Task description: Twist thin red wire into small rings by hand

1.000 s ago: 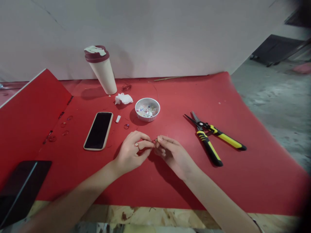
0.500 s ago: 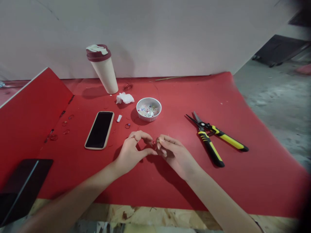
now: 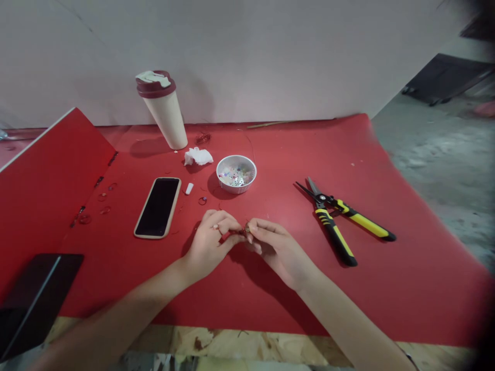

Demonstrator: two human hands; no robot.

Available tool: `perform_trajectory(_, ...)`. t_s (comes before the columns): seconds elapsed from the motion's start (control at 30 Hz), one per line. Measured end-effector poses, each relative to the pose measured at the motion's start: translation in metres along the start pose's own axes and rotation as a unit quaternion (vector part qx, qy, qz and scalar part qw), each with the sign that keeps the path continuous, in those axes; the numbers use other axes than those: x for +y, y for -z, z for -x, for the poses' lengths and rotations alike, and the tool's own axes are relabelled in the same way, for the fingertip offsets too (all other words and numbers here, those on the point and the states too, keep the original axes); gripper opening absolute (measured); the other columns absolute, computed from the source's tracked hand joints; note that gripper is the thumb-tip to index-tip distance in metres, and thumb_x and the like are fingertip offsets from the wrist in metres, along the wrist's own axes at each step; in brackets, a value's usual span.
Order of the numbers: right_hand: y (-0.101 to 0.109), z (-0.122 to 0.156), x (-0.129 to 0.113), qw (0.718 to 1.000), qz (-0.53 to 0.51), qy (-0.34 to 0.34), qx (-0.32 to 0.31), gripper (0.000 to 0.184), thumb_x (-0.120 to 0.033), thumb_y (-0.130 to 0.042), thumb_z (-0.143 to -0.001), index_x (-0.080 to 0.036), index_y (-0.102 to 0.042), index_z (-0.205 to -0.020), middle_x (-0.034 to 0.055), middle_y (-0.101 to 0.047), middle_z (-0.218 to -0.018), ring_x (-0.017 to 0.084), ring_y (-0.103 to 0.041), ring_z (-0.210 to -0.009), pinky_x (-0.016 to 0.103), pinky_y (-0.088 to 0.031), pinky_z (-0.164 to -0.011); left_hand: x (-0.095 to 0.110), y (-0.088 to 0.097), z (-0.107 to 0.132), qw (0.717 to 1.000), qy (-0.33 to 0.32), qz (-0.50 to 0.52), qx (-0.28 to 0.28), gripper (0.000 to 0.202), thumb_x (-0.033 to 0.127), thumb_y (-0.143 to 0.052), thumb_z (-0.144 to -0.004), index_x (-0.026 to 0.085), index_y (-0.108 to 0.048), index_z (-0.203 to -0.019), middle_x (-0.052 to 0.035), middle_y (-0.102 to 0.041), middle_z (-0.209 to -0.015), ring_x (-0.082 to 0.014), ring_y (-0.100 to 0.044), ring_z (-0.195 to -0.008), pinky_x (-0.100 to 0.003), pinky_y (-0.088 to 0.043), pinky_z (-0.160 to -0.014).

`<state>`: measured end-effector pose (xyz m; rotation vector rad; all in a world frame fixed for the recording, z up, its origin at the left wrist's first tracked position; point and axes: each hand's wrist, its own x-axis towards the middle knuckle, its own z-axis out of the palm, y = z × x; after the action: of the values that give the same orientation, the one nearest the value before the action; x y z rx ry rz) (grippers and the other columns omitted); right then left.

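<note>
My left hand (image 3: 211,243) and my right hand (image 3: 276,247) meet fingertip to fingertip over the red mat (image 3: 270,288). Both pinch a tiny reddish wire ring (image 3: 245,229) between thumb and fingers; its exact shape is too small to make out. A small white bowl of mixed beads (image 3: 235,173) stands just behind the hands. Yellow-and-black pliers (image 3: 338,219) lie open to the right of my right hand.
A phone (image 3: 158,206) lies face up at left, with a small white piece (image 3: 188,188) and a wire ring (image 3: 202,200) beside it. A cream tumbler with a maroon lid (image 3: 162,110) and crumpled tissue (image 3: 198,156) sit behind. A dark tablet (image 3: 33,301) is at bottom left. More small rings (image 3: 102,203) lie by a raised red board (image 3: 46,170).
My left fingers opened briefly half a second ago, then closed again on the small wire piece. The right hand barely moved.
</note>
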<state>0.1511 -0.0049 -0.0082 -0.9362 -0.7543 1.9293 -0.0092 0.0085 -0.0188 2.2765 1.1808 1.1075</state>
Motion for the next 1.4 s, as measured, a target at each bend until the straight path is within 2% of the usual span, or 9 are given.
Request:
perform_trajectory(0.1,-0.001,-0.001,0.001,1.0,-0.028,-0.012,-0.002,0.025,-0.032,-0.067,-0.075,-0.017,-0.055,-0.058,-0.0031,-0.046,-0.059,0.009,-0.032,-0.054,0.026,-0.025,-0.054,-0.001,0.002,-0.001,0.991,-0.107,-0.083,0.019,0.012,0.019,-0.053,-0.085,0.018,-0.054,-0.074,0.001,-0.063,-0.07,-0.0118,-0.054,-0.064,-0.031,-0.04,-0.075)
perform_trajectory(0.2,-0.002,0.0,0.001,0.999,-0.032,-0.011,0.002,0.025,-0.032,-0.068,-0.073,-0.017,-0.055,-0.058,-0.003,-0.046,-0.059,0.009,-0.032,-0.054,0.025,-0.025,-0.053,-0.002,0.002,-0.001,0.983,-0.145,-0.115,0.021,0.008,0.018,-0.051,-0.086,0.018,-0.052,-0.078,0.0008,-0.063,-0.071,-0.0123,-0.056,-0.065,-0.034,-0.038,-0.081)
perform_trajectory(0.3,-0.001,0.0,0.001,1.0,-0.014,0.0,0.015,0.025,-0.033,-0.068,-0.074,-0.017,-0.056,-0.059,-0.0028,-0.047,-0.06,0.009,-0.033,-0.055,0.025,-0.026,-0.054,-0.001,0.003,0.0,0.989,-0.119,-0.09,0.002,0.002,0.018,-0.053,-0.083,0.018,-0.053,-0.081,-0.0008,-0.063,-0.076,-0.014,-0.056,-0.07,-0.035,-0.039,-0.081)
perform_trajectory(0.53,0.001,-0.001,0.004,0.995,0.08,0.022,0.046,0.028,-0.037,-0.064,-0.076,-0.018,-0.053,-0.059,-0.0039,-0.045,-0.058,0.01,-0.034,-0.055,0.027,-0.024,-0.055,-0.002,0.007,-0.005,0.993,0.048,0.092,-0.065,0.012,0.027,-0.05,-0.088,0.02,-0.06,-0.089,-0.0034,-0.061,-0.086,-0.0154,-0.058,-0.083,-0.029,-0.046,-0.075)
perform_trajectory(0.8,-0.005,-0.001,0.005,0.994,0.103,0.01,0.036,0.032,-0.038,-0.064,-0.075,-0.018,-0.05,-0.055,-0.0046,-0.041,-0.053,0.009,-0.03,-0.052,0.028,-0.019,-0.053,-0.007,0.004,-0.007,0.995,-0.075,-0.067,0.016,0.016,0.017,-0.052,-0.086,0.018,-0.057,-0.071,0.0015,-0.064,-0.067,-0.0127,-0.055,-0.066,-0.032,-0.038,-0.075)
perform_trajectory(1.1,-0.005,-0.001,0.01,0.998,0.025,-0.058,-0.019,0.025,-0.03,-0.064,-0.075,-0.017,-0.05,-0.058,-0.0035,-0.044,-0.055,0.009,-0.031,-0.052,0.027,-0.02,-0.054,-0.008,0.013,-0.011,0.979,-0.065,-0.167,0.099,0.013,0.016,-0.055,-0.084,0.018,-0.056,-0.071,0.0031,-0.063,-0.062,-0.0133,-0.057,-0.064,-0.036,-0.033,-0.083)
perform_trajectory(1.23,-0.007,0.001,0.011,0.999,0.034,-0.031,-0.02,0.026,-0.03,-0.063,-0.076,-0.017,-0.051,-0.057,-0.0033,-0.044,-0.055,0.01,-0.031,-0.053,0.027,-0.021,-0.055,-0.007,0.012,-0.011,0.998,0.053,-0.007,0.016,0.018,0.024,-0.049,-0.088,0.018,-0.055,-0.073,0.0012,-0.06,-0.068,-0.0135,-0.055,-0.069,-0.029,-0.039,-0.072)
perform_trajectory(1.33,-0.007,0.002,0.01,1.0,0.023,0.005,-0.006,0.026,-0.031,-0.063,-0.076,-0.018,-0.051,-0.057,-0.0036,-0.043,-0.056,0.01,-0.031,-0.054,0.027,-0.023,-0.056,-0.005,0.009,-0.012,0.968,0.163,0.169,-0.081,0.026,0.028,-0.036,-0.093,0.018,-0.055,-0.078,-0.0007,-0.058,-0.076,-0.013,-0.054,-0.073,-0.026,-0.041,-0.07)
perform_trajectory(1.4,-0.006,0.001,0.007,1.0,0.017,0.023,0.009,0.025,-0.03,-0.063,-0.076,-0.018,-0.051,-0.057,-0.0035,-0.043,-0.057,0.01,-0.031,-0.055,0.027,-0.023,-0.057,-0.005,0.006,-0.011,0.95,0.18,0.222,-0.122,0.028,0.03,-0.036,-0.093,0.017,-0.052,-0.073,-0.0001,-0.054,-0.073,-0.0132,-0.051,-0.075,-0.027,-0.039,-0.075)
